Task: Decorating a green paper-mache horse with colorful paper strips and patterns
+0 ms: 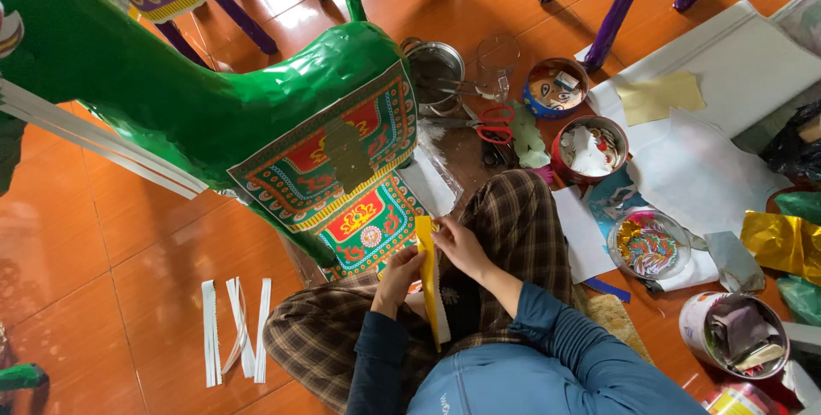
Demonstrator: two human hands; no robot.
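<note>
— What filled the upper left of the frame?
— A green paper horse (171,99), flank turned toward the lap for decorating.
— And the hands at lower centre?
— Left hand (398,282) and right hand (462,248) both pinched a yellow strip (430,287), holding it taut and upright.

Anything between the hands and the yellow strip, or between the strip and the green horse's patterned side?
Nothing visible. Both hands, left hand and right hand, already pinch the yellow strip directly. Its top end sits close beside the patterned panel on the green horse, with no object in the gap.
</note>
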